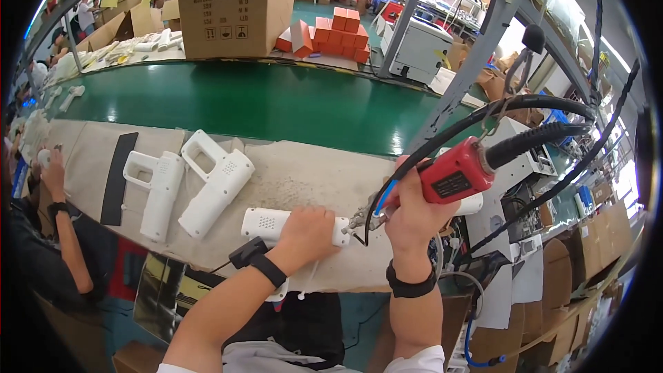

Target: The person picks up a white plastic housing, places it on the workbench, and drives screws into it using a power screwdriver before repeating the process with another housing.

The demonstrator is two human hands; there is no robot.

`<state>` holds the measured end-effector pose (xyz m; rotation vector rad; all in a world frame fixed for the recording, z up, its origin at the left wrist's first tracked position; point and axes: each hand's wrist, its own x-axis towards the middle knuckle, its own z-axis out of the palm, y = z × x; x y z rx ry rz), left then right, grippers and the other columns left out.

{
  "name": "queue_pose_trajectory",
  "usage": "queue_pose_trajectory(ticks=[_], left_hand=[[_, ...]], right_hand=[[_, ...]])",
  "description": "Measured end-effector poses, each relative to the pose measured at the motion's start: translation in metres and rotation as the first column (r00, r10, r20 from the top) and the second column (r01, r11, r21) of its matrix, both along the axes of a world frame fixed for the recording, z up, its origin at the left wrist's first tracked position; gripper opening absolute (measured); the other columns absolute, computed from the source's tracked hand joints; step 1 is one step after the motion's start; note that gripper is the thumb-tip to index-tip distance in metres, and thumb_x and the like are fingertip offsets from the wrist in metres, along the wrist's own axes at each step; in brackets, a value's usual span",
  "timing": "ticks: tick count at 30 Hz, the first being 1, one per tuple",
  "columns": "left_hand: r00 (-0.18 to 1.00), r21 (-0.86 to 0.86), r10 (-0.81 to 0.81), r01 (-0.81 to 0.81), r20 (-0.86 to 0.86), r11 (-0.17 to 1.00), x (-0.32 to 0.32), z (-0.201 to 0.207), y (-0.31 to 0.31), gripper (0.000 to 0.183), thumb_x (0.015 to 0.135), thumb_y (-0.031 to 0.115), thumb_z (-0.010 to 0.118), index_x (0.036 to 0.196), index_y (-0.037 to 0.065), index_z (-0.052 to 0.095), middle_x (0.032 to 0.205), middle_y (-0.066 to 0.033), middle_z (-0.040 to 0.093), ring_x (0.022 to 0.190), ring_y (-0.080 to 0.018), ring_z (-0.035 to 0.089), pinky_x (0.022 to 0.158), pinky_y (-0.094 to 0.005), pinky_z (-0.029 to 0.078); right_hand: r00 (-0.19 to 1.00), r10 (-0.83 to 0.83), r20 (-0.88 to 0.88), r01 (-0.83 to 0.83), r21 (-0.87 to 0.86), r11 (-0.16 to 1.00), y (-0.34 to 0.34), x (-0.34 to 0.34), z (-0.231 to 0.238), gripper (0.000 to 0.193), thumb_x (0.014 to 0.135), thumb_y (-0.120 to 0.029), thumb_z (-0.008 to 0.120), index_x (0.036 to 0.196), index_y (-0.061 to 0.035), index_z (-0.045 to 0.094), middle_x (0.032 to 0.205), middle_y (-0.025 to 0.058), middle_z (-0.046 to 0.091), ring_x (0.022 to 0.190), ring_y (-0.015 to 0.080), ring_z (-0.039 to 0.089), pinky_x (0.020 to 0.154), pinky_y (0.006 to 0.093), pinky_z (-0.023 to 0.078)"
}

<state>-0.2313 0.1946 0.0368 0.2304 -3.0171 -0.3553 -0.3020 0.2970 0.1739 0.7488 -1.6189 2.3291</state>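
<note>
White housings number three: left hand point(309, 226) clamps one housing point(276, 224), right hand point(413, 208) grips one red screwdriver point(456, 174)

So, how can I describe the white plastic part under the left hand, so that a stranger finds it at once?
Start at the green conveyor belt, then come to the grey padded bench in front of it. Three white plastic gun-shaped housings lie there; this white plastic housing is nearest the person, lying flat under the left hand, while the other two lie untouched to the left.
</note>
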Motion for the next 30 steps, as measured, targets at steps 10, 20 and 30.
queue_pose_trajectory(ticks=[10, 20, 30], left_hand=[[0.995, 0.013, 0.017, -0.018, 0.101, 1.0, 0.003, 0.012, 0.0, 0.049, 0.068, 0.046, 0.073, 0.094, 0.007, 0.06, 0.094, -0.0093, 0.062, 0.093, -0.025, 0.06, 0.081, -0.0382, 0.042], [0.993, -0.058, 0.011, -0.005, 0.119, 0.998, 0.001, 0.011, 0.001, 0.052, 0.067, 0.048, 0.073, 0.096, 0.006, 0.06, 0.092, -0.0088, 0.063, 0.09, -0.025, 0.061, 0.08, -0.0378, 0.043], [1.0, -0.073, 0.009, -0.009, -0.01, 0.997, 0.003, 0.001, -0.001, 0.05, 0.064, 0.043, 0.076, 0.094, 0.007, 0.06, 0.089, -0.0084, 0.063, 0.085, -0.0249, 0.062, 0.078, -0.0397, 0.043]], right_hand=[[0.999, 0.035, -0.017, -0.033, 0.115, 0.993, -0.025, -0.01, -0.036, 0.006, 0.084, -0.001, 0.06, 0.086, 0.0037, 0.058, 0.063, 0.0052, 0.059, 0.044, 0.009, 0.05, 0.039, 0.022, 0.037], [0.995, 0.098, 0.033, -0.099, 0.013, 0.995, 0.007, 0.017, 0.015, 0.009, 0.086, -0.004, 0.058, 0.093, 0.002, 0.054, 0.067, 0.0081, 0.059, 0.042, 0.0117, 0.05, 0.037, 0.0238, 0.038], [0.993, 0.114, 0.039, -0.114, 0.016, 0.993, 0.009, 0.026, -0.006, 0.019, 0.081, 0.0, 0.064, 0.094, -0.0002, 0.05, 0.067, 0.0059, 0.056, 0.043, 0.0118, 0.052, 0.036, 0.0236, 0.039]])
